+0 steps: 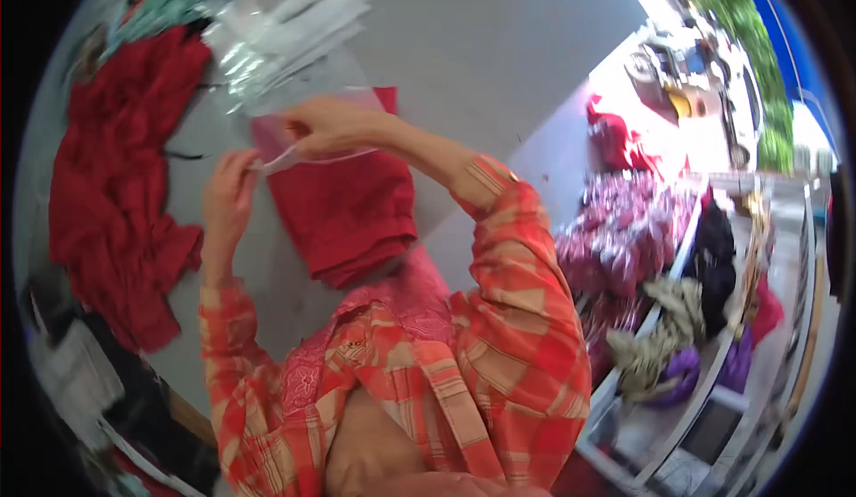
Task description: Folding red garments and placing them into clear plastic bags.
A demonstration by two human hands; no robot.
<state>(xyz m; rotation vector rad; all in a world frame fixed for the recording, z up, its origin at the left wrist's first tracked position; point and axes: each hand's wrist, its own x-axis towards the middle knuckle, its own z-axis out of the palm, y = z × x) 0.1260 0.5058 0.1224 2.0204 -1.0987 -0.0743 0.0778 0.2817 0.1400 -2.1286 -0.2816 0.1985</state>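
A folded red garment [343, 207] lies on the grey table in front of me. A clear plastic bag [308, 82] covers its far end, and the bag's pale edge runs across the red cloth. My left hand [230, 192] is at the garment's left side, with its fingertips closed on a corner of that edge. Over the far part of the garment, my right hand [334, 129] bends its fingers round the edge of the bag. The right fingertips are partly hidden.
A stack of clear plastic bags [290, 20] lies beyond the garment. Loose red clothing [125, 185] spreads along the left, with mint-green cloth [165, 11] behind it. To the right stand many shiny bagged packages [624, 230] and a white-railed rack [687, 301] with olive clothing [664, 328].
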